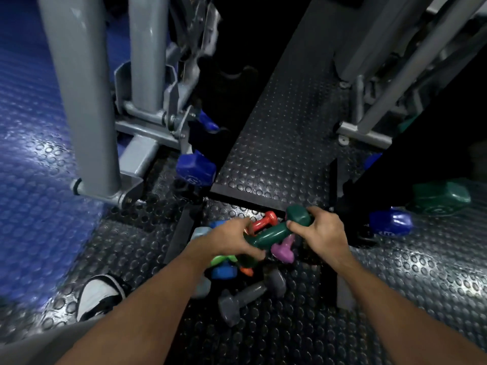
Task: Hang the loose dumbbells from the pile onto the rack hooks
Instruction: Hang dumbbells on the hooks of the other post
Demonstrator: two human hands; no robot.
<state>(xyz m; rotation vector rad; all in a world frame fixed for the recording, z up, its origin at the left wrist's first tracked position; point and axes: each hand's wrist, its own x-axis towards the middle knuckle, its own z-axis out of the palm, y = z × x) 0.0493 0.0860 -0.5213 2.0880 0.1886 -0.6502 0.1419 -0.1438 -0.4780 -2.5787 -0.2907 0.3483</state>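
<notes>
Both hands are closed on one dark green dumbbell (274, 234), which sits tilted above the pile; the right hand (322, 233) curls its fingers round the upper end of the handle, just under the far head, with the thumb on the near side; the left hand (228, 239) wraps the lower end, its thumb laid along the underside by the near head, which is mostly hidden behind the palm. The dumbbell is lifted clear of the floor and crosses over the other weights.

Directly under the green dumbbell lies a purple dumbbell (283, 250), its head pointing toward the person; just beyond the green dumbbell, a red dumbbell (264, 222) rests aslant; below the left hand, nearer than the green dumbbell, a bright green one (222, 259), a blue one (224, 272) and a small orange piece (246, 271) crowd together, touching; a pale grey-blue head (199, 231) shows to the left of the left wrist. Nearer the person than the green dumbbell, a dark grey dumbbell (246, 296) lies apart from the heap on the studded black floor mat (276, 154).

Left of the green dumbbell and farther off stands the grey rack (137, 119), with a blue dumbbell (195, 168) at its foot; right of the green dumbbell, a blue weight (390, 223) and a large green weight (440, 197) sit low by another dark frame; whether they hang on hooks I cannot tell. A white shoe (98, 295) stands well left of the green dumbbell, near the blue flooring (34, 154).
</notes>
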